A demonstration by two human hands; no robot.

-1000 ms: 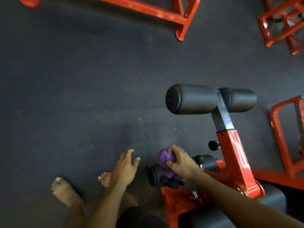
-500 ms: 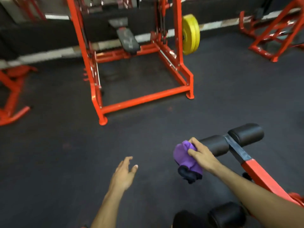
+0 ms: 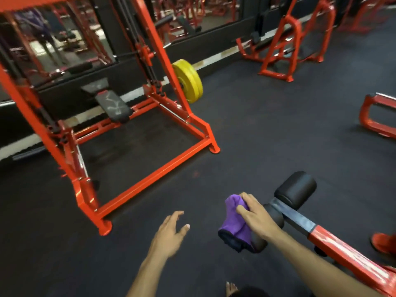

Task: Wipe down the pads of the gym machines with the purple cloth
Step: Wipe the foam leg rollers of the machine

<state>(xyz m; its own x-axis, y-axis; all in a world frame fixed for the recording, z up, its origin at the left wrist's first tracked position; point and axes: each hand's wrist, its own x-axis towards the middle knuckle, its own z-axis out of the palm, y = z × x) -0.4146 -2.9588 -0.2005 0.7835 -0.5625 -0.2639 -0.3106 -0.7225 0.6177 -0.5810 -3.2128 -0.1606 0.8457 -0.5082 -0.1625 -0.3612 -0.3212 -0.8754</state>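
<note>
Head view, right hand [image 3: 256, 217] grip pinning purple cloth [image 3: 234, 221] on roller pad [image 3: 276, 217] — cloth draping below.

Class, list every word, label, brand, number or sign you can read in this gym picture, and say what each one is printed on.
No text can be read.
Red bench post: white marks, too blurred to read.
Black seat pad in the red rack: pale scuffs, not letters.
Yellow weight plates: no legible number.
Purple cloth in the right hand: no label visible.
</note>
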